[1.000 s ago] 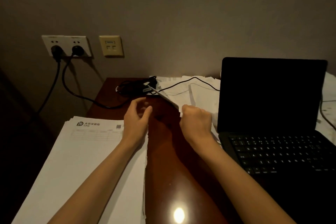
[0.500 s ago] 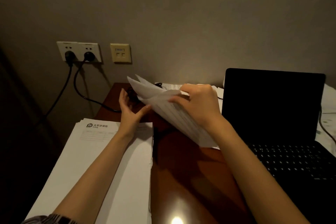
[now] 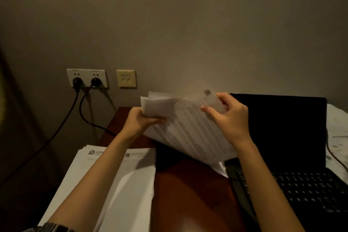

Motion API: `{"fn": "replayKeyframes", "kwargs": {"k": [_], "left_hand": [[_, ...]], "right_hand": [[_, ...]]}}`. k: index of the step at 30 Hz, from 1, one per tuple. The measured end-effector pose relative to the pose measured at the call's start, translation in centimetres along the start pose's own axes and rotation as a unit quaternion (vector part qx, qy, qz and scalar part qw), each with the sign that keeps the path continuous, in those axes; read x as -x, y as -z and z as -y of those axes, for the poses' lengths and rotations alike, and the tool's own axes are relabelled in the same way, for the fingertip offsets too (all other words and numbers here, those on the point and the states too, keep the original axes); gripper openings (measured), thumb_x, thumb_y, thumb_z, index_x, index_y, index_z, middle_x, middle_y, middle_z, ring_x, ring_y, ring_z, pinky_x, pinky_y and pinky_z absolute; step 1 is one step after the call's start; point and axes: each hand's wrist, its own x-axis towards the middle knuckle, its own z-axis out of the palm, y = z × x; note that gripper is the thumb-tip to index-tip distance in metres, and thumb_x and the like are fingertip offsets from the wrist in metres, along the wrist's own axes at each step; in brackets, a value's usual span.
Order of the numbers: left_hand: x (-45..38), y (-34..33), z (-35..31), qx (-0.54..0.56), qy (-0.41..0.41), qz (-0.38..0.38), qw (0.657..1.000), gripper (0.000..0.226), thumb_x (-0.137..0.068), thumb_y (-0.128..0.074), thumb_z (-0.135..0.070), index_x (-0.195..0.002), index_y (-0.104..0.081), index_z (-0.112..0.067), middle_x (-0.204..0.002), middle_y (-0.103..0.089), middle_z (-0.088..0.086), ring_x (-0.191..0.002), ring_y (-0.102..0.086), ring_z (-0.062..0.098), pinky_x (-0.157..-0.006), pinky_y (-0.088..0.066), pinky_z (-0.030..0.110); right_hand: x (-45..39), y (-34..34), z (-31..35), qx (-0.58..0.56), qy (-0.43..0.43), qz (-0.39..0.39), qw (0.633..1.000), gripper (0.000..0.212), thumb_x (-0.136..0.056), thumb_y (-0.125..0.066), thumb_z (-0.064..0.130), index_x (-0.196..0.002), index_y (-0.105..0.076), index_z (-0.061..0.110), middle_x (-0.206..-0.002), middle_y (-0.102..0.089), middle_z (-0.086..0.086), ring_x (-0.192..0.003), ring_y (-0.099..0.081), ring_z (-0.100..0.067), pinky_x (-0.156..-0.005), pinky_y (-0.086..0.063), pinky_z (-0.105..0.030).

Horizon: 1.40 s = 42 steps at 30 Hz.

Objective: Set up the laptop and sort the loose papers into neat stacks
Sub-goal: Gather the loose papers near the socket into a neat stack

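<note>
sorting step: both hands hold the sheaf (image 3: 188, 130) aloft at 12 o'clock, left hand (image 3: 138, 121) gripping its corner, right hand (image 3: 228, 117) pinching the top. next, probably square it onto the stack (image 3: 120, 184) at 8 o'clock; laptop (image 3: 282, 137) open at 3.

We see matt printed paper sheets (image 3: 188, 130), a glossy reddish wooden desk (image 3: 188, 194), and a matt black laptop (image 3: 286, 128).

A double wall socket (image 3: 87, 78) is seen on the grey wall (image 3: 188, 24), with two black plugs (image 3: 95, 81) inserted and their cables (image 3: 62, 126) hanging down. A cream data socket (image 3: 126, 78) is mounted just beside it, above the reddish-brown bench (image 3: 188, 194).
</note>
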Motion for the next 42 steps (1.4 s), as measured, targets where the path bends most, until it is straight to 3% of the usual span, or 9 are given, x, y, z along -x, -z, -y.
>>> {"fn": "replayKeyframes", "kwargs": {"k": [3, 7, 12, 15, 20, 27, 29, 36, 42], "left_hand": [[-0.3, -0.2, -1.5, 0.048, -0.007, -0.066, 0.997, 0.025, -0.065, -0.081, 0.000, -0.080, -0.068, -0.014, -0.072, -0.070, -0.012, -0.070, -0.067, -0.003, -0.061, -0.051, 0.012], [0.4, -0.4, -2.6, 0.072, -0.023, -0.101, 0.992, 0.027, -0.068, -0.079, 0.000, -0.082, -0.065, -0.019, -0.080, -0.068, -0.009, -0.070, -0.066, -0.005, -0.059, -0.051, 0.011], [1.3, -0.9, -3.2, 0.150, -0.015, -0.148, 0.977, 0.032, -0.066, -0.078, -0.016, -0.092, -0.060, -0.024, -0.094, -0.066, -0.005, -0.082, -0.066, 0.002, -0.073, -0.055, 0.023], [1.4, -0.7, -3.6, 0.165, -0.012, -0.116, 0.979, 0.042, -0.060, -0.077, -0.025, -0.097, -0.059, -0.023, -0.100, -0.066, -0.003, -0.092, -0.066, 0.011, -0.081, -0.055, 0.034], [1.2, 0.6, -4.4, 0.171, -0.043, -0.098, 0.979, 0.054, -0.055, -0.083, -0.036, -0.102, -0.058, -0.026, -0.106, -0.067, -0.002, -0.099, -0.067, 0.018, -0.079, -0.057, 0.035], [1.4, 0.8, -4.2, 0.061, -0.096, -0.074, 0.991, 0.079, -0.057, -0.088, -0.029, -0.123, -0.045, -0.029, -0.115, -0.059, -0.013, -0.102, -0.061, -0.001, -0.076, -0.053, 0.014], [1.3, 0.7, -3.2, 0.058, -0.075, -0.048, 0.994, 0.088, -0.055, -0.089, -0.031, -0.129, -0.041, -0.030, -0.121, -0.056, -0.012, -0.106, -0.059, -0.001, -0.076, -0.054, 0.015], [1.1, -1.6, -0.8, 0.051, -0.021, 0.037, 0.998, 0.064, -0.068, -0.079, -0.031, -0.120, -0.042, -0.038, -0.116, -0.059, -0.015, -0.105, -0.060, -0.004, -0.077, -0.054, 0.017], [1.6, -1.8, 1.6, 0.075, 0.046, 0.059, 0.994, 0.089, -0.048, -0.083, -0.058, -0.125, -0.053, -0.026, -0.113, -0.065, -0.010, -0.102, -0.064, 0.005, -0.070, -0.054, 0.018]], "right_hand": [[1.0, 0.3, -1.0, -0.062, -0.091, -0.047, 0.993, 0.087, -0.065, -0.081, 0.038, -0.140, -0.039, 0.024, -0.128, -0.048, 0.005, -0.114, -0.048, -0.003, -0.092, -0.041, -0.015], [3.4, -0.9, -3.3, -0.197, -0.245, -0.030, 0.949, 0.111, -0.061, -0.079, 0.037, -0.150, -0.014, 0.026, -0.145, -0.036, 0.002, -0.129, -0.040, -0.009, -0.103, -0.042, -0.034], [4.5, -1.4, -3.4, -0.344, -0.244, -0.070, 0.904, 0.083, -0.075, -0.073, 0.004, -0.145, -0.030, 0.017, -0.131, -0.052, 0.001, -0.113, -0.057, -0.005, -0.086, -0.051, -0.017], [5.2, -2.1, -3.0, -0.344, -0.239, -0.010, 0.908, 0.048, -0.071, -0.071, 0.016, -0.116, -0.055, 0.023, -0.109, -0.065, 0.008, -0.101, -0.064, -0.005, -0.081, -0.053, -0.018], [5.4, -2.0, -2.6, -0.342, -0.236, -0.010, 0.910, 0.017, -0.088, -0.058, 0.005, -0.098, -0.063, 0.017, -0.090, -0.073, 0.009, -0.090, -0.068, -0.004, -0.076, -0.054, -0.018], [5.6, -2.1, -1.4, -0.356, -0.222, -0.084, 0.904, 0.018, -0.093, -0.052, 0.006, -0.095, -0.063, 0.019, -0.088, -0.073, 0.013, -0.090, -0.068, -0.004, -0.073, -0.053, -0.016], [5.6, -2.1, -1.6, -0.341, -0.212, -0.120, 0.908, 0.018, -0.095, -0.050, 0.007, -0.094, -0.063, 0.018, -0.087, -0.071, 0.014, -0.088, -0.067, -0.001, -0.072, -0.052, -0.014], [6.0, -2.4, -2.9, -0.250, -0.205, -0.147, 0.935, 0.020, -0.100, -0.042, 0.014, -0.093, -0.060, 0.020, -0.087, -0.066, 0.008, -0.081, -0.065, -0.002, -0.068, -0.053, -0.017], [5.9, -2.1, -3.6, -0.243, -0.214, -0.168, 0.931, 0.022, -0.100, -0.042, 0.012, -0.090, -0.060, 0.020, -0.086, -0.065, 0.007, -0.079, -0.064, 0.000, -0.068, -0.052, -0.016]]}}
